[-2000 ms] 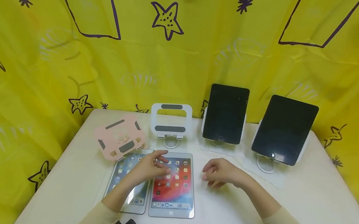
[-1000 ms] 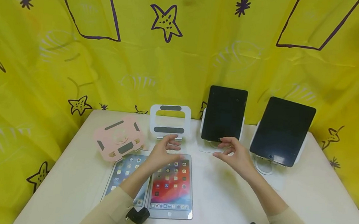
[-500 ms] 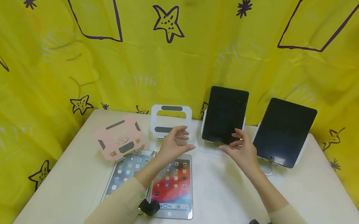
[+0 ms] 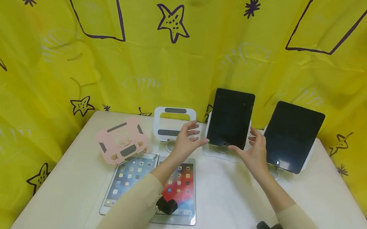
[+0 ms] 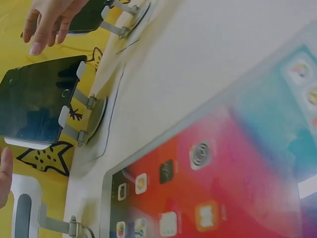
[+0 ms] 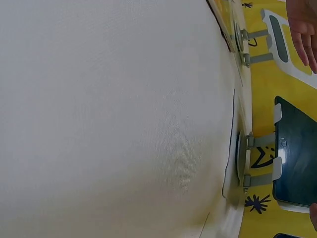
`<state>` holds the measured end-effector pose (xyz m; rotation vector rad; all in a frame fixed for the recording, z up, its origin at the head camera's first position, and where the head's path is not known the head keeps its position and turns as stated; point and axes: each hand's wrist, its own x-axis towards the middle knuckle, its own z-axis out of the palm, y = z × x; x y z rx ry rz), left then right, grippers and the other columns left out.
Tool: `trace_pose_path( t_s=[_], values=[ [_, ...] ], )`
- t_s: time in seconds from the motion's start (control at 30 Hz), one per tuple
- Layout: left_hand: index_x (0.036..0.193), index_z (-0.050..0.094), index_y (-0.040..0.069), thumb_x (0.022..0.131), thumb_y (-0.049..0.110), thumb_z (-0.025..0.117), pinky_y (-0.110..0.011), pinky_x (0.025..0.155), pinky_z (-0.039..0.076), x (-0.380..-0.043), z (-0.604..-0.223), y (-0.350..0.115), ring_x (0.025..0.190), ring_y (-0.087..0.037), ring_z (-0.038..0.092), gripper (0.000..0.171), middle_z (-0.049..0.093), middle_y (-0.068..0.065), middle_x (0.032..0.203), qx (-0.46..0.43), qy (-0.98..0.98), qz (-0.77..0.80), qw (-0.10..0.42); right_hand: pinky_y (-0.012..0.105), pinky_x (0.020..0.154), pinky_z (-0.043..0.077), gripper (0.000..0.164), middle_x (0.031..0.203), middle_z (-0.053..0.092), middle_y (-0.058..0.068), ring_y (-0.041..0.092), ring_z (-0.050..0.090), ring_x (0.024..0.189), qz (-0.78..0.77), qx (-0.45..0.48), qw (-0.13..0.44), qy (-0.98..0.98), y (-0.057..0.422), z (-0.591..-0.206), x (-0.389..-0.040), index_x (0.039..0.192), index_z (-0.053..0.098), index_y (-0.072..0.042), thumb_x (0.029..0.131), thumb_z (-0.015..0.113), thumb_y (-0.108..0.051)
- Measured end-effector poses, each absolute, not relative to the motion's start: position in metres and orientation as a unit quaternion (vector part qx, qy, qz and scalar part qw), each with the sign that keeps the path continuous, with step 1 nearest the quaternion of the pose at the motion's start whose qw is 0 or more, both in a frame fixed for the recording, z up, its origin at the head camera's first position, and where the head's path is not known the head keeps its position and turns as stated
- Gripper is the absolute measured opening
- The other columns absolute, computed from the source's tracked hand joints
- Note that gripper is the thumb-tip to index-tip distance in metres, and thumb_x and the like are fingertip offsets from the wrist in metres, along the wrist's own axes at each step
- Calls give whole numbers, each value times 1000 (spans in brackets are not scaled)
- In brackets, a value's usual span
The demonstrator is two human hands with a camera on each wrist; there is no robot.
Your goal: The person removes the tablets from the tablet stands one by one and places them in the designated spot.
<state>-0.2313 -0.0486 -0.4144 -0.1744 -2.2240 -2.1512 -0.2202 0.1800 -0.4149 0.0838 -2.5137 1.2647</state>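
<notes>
My left hand (image 4: 184,142) is raised at the left side of a black-screened tablet (image 4: 231,117), thumb apart from the fingers. On the other side my right hand (image 4: 256,152) has its thumb near the tablet's bottom corner and its fingers by the right edge. The tablet leans upright on a white stand (image 6: 277,168), whose lower hooks hold its bottom edge. In the left wrist view a gap shows between the right hand (image 5: 52,22) and the tablet (image 5: 34,106). Neither hand holds anything. A white stand (image 4: 175,110) bearing no tablet is partly behind my left hand.
A second black tablet (image 4: 293,137) leans on a stand at the right. A pink stand (image 4: 123,141) lies tilted at the left. Two lit tablets, a blue-screened one (image 4: 129,183) and a red-screened one (image 4: 185,189), lie flat under my left arm. A yellow curtain (image 4: 188,66) hangs behind the table.
Both hands have risen from lower over the table toward the middle black tablet. They now stand on either side of it. The tablets and stands have stayed in place.
</notes>
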Motion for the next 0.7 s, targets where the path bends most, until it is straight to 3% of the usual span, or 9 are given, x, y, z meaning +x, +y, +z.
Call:
trace_pose_path(
  t_s=[0.2, 0.4, 0.7],
  values=[
    [142, 34, 9, 77, 8, 78, -40, 100, 45, -242, -412, -41, 122, -30, 48, 79, 42, -16, 141, -86, -727, -681, 7, 53, 98, 42, 95, 136, 32, 26, 40, 43, 115, 439, 29, 163, -883, 184, -412, -229, 144, 22, 0, 73, 83, -19],
    [148, 26, 13, 76, 10, 78, -41, 103, 42, -250, -411, -36, 129, -27, 44, 89, 37, -11, 146, -91, -751, -654, -9, 54, 97, 42, 100, 140, 25, 29, 44, 42, 116, 440, 39, 163, -882, 179, -411, -240, 146, 16, 2, 72, 83, -12],
    [150, 22, 14, 77, 16, 79, -39, 105, 40, -259, -412, -19, 133, -27, 39, 93, 33, -8, 150, -101, -772, -627, -26, 52, 98, 42, 102, 141, 22, 30, 42, 41, 117, 419, 22, 144, -897, 181, -412, -247, 147, 13, 3, 73, 82, -13]
  ],
)
